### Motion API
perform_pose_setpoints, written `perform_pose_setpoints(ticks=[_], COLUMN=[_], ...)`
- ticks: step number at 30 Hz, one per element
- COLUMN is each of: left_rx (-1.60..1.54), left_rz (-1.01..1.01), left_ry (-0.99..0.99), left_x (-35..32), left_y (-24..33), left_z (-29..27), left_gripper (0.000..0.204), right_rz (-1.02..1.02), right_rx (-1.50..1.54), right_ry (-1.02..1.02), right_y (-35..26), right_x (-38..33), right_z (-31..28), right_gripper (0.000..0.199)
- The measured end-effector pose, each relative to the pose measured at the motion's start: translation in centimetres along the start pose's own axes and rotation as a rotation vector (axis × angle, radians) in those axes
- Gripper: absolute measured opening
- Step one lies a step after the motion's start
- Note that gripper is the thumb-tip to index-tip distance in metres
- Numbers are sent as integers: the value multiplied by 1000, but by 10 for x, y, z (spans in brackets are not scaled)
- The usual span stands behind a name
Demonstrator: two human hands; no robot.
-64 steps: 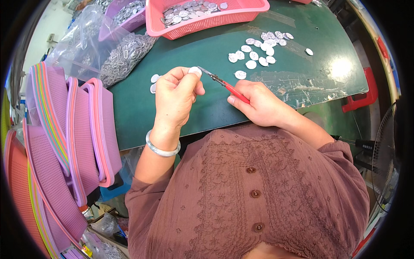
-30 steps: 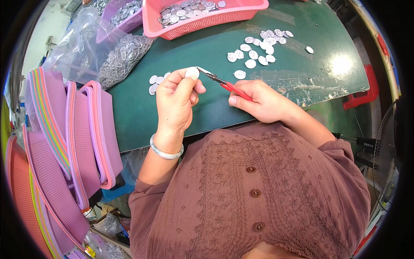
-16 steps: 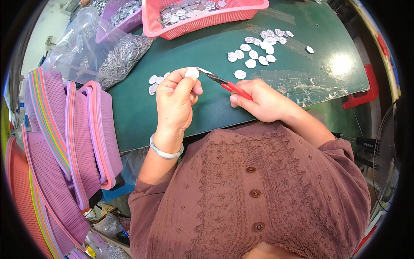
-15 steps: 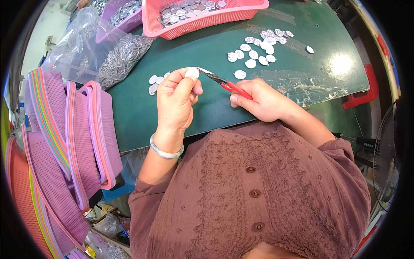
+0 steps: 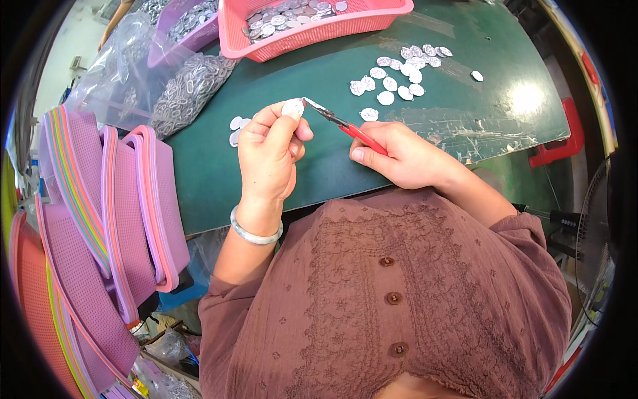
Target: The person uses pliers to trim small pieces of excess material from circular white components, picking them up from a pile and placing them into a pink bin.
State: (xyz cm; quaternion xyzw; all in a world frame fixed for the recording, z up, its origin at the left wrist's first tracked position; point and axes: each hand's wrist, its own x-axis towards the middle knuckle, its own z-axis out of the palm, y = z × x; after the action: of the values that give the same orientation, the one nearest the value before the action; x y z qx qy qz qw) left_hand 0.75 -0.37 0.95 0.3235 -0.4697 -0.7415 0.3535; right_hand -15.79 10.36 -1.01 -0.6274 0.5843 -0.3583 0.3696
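Note:
Between thumb and fingers, my left hand (image 5: 269,149) pinches a silver oval medal (image 5: 292,108), raised above the green table. My right hand (image 5: 402,154) is wrapped round the red handles of a pair of pliers (image 5: 345,126). The jaws point up and left, and their tip is right by the upper edge of the medal. Whether they grip a small ring there is too small to tell. A few more medals (image 5: 235,137) lie just left of my left hand. Beyond the pliers, several loose medals (image 5: 391,84) are spread on the table.
A pink basket (image 5: 319,38) of medals stands at the far edge, beside a purple basket (image 5: 174,46). A clear plastic bag (image 5: 193,90) of metal links lies at the left on the green table (image 5: 319,169). Stacked baskets (image 5: 126,213) rise at the left; a fan (image 5: 593,226) stands at right.
Both hands have shifted slightly left; the medal and plier tip are a little higher. At the far upper left, another person's arm has come further into view.

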Motion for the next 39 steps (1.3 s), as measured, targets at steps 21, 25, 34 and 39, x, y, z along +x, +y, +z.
perform_pose_setpoints(ticks=[21,25,34,39], left_rx=[32,47,110,77], left_rz=[-6,12,34,36], left_ry=[18,27,33,13], left_x=[-2,-3,-4,-2], left_y=[1,1,3,2], left_z=[4,4,6,5], left_gripper=[9,9,9,9], right_rz=[20,36,55,49], right_rx=[-90,-55,-11,33], right_ry=[10,1,1,9], right_y=[-8,-8,-6,-4], right_x=[-2,-2,-3,-4], right_z=[0,0,1,3], right_gripper=[30,31,32,29])
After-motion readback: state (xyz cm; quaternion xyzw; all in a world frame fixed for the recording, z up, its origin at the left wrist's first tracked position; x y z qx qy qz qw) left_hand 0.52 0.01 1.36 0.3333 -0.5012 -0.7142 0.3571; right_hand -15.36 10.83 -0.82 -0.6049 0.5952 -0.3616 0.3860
